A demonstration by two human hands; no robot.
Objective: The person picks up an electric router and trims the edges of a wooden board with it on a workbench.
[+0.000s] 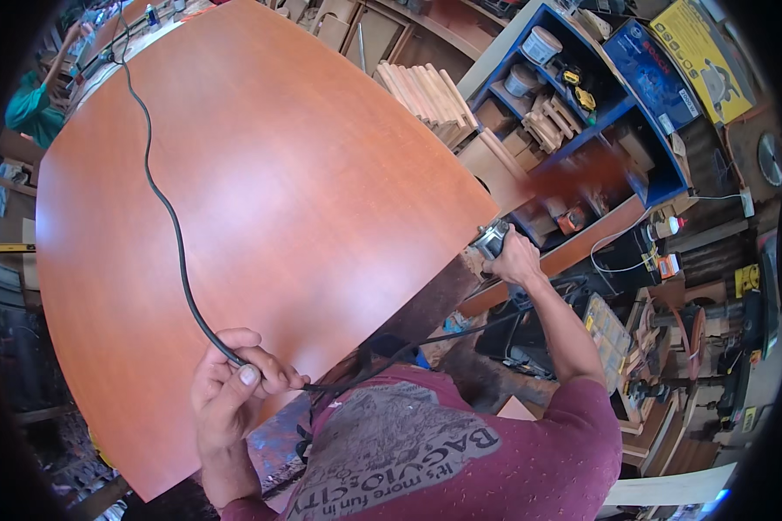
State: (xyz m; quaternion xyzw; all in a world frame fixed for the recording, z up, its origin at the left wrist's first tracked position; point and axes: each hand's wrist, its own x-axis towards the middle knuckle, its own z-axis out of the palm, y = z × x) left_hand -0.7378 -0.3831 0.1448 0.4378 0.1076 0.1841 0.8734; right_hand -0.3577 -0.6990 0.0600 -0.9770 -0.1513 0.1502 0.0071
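A large reddish-brown wooden panel (pixel 295 174) with a smooth sheen lies flat in front of me. My left hand (pixel 235 382) is closed around a black power cord (pixel 181 252), held up over the panel's near edge. From there the cord trails away across the panel to the far left, and its other side passes my shirt toward the right. At the panel's right corner, my right hand (pixel 520 258) grips a corded power tool (pixel 492 240) with a silver metal head. The tool sits against or very close to the panel's edge; the exact contact is hidden.
A blue shelf unit (pixel 613 130) at the far right holds tubs, tools and wood pieces. Beside the panel lie stacked wooden strips (pixel 421 95). A yellow box (pixel 702 61) stands behind. Another person in a green sleeve (pixel 33 108) is at the far left.
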